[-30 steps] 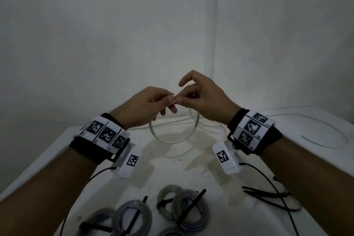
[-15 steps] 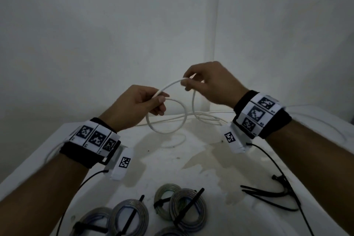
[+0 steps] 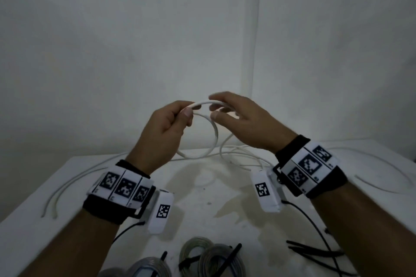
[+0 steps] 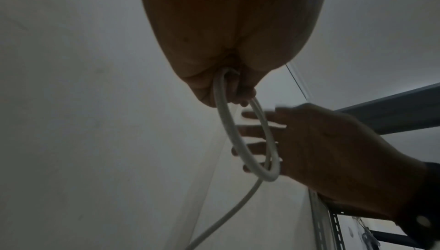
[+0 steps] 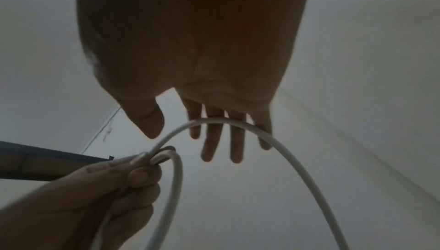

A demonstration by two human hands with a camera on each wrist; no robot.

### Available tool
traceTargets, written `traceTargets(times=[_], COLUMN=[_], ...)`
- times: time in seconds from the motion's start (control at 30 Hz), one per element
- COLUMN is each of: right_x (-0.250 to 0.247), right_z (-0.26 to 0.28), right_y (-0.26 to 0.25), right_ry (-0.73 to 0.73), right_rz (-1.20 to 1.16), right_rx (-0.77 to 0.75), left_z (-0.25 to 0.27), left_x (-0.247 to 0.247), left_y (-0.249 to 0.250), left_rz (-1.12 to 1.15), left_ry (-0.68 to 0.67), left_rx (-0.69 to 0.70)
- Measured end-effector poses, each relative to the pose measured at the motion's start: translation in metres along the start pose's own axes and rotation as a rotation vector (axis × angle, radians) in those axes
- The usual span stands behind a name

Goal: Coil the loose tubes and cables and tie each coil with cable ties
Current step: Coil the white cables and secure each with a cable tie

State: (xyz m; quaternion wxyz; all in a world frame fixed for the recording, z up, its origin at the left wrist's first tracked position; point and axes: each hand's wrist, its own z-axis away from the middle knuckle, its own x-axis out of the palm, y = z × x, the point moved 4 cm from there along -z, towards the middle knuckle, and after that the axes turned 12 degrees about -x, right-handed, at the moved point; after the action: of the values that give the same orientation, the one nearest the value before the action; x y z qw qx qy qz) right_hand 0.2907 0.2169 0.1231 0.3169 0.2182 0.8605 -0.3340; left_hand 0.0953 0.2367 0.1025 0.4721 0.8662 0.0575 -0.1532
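A white tube [image 3: 215, 136] hangs in a small coil above the white table [image 3: 225, 213], and its free length trails down to the tabletop. My left hand [image 3: 187, 113] pinches the top of the coil between thumb and fingers; the left wrist view shows the white tube's loop [image 4: 238, 142] dropping out of my left hand [image 4: 238, 94]. My right hand [image 3: 213, 107] is just right of it, fingers straight and spread. In the right wrist view a fresh arc of the white tube [image 5: 297, 169] lies across my right hand's fingers [image 5: 235, 141], thumb apart.
Tied grey coils [image 3: 211, 258] with black ties lie at the table's front edge. Loose black cable ties [image 3: 315, 252] lie at the front right. More loose white tubes [image 3: 60, 189] curve along the left side and the right side [image 3: 382, 186]. Two walls meet behind the table.
My right hand drew a length of tube up and away, then swung it back to the left hand as a new arc and straightened its fingers. Both hands rose.
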Motion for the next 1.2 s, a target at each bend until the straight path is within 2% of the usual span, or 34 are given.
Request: traceTargets(times=[0.1, 0.2, 0.3, 0.37, 0.4, 0.47, 0.53, 0.63, 0.7, 0.77, 0.87, 0.97, 1.0, 1.07, 1.13, 1.2], right_x=[0.009, 0.008, 0.012, 0.025, 0.032, 0.041, 0.042, 0.05, 0.06, 0.067, 0.066, 0.058, 0.057, 0.055, 0.055, 0.056], right_z=[-0.002, 0.001, 0.008, 0.012, 0.014, 0.016, 0.015, 0.011, 0.011, 0.013, 0.015, 0.014, 0.013, 0.012, 0.014, 0.017], right_y=[-0.013, -0.005, 0.002, 0.007, 0.01, 0.011, 0.003, -0.013, -0.016, -0.01, 0.0, 0.004, 0.003, 0.001, -0.001, -0.004], right_ry=[0.092, 0.227, 0.342, 0.291, 0.215, 0.018, -0.057, -0.012, 0.051, 0.136, 0.263, 0.345, 0.347, 0.315, 0.215, 0.072], right_rz=[-0.123, -0.195, -0.323, -0.37, -0.357, -0.227, -0.197, -0.41, -0.479, -0.56, -0.505, -0.344, -0.339, -0.453, -0.65, -0.741], right_rx=[-0.146, -0.131, -0.044, 0.06, 0.106, 0.131, 0.113, 0.06, 0.028, 0.013, -0.034, -0.104, -0.116, -0.097, -0.022, 0.044], left_z=[0.005, 0.009, 0.014, 0.017, 0.018, 0.022, 0.025, 0.029, 0.031, 0.031, 0.03, 0.031, 0.032, 0.032, 0.031, 0.031], left_x=[-0.007, -0.017, -0.026, -0.025, -0.024, -0.02, -0.016, -0.012, -0.014, -0.016, -0.019, -0.018, -0.019, -0.022, -0.024, -0.024], left_y=[0.003, 0.004, 0.001, -0.004, -0.007, -0.012, -0.015, -0.012, -0.01, -0.008, -0.008, -0.009, -0.009, -0.006, -0.005, -0.006], left_rz=[-0.018, 0.079, 0.236, 0.319, 0.355, 0.362, 0.275, 0.148, 0.068, 0.015, -0.073, -0.02, 0.054, 0.14, 0.132, 0.107], left_ry=[-0.01, -0.007, 0.036, 0.066, 0.079, 0.085, 0.08, 0.139, 0.215, 0.231, 0.12, -0.114, -0.161, -0.172, -0.121, -0.1], left_rx=[0.03, 0.026, -0.023, -0.064, -0.083, -0.104, -0.088, -0.004, 0.046, 0.056, -0.027, -0.219, -0.264, -0.269, -0.22, -0.188])
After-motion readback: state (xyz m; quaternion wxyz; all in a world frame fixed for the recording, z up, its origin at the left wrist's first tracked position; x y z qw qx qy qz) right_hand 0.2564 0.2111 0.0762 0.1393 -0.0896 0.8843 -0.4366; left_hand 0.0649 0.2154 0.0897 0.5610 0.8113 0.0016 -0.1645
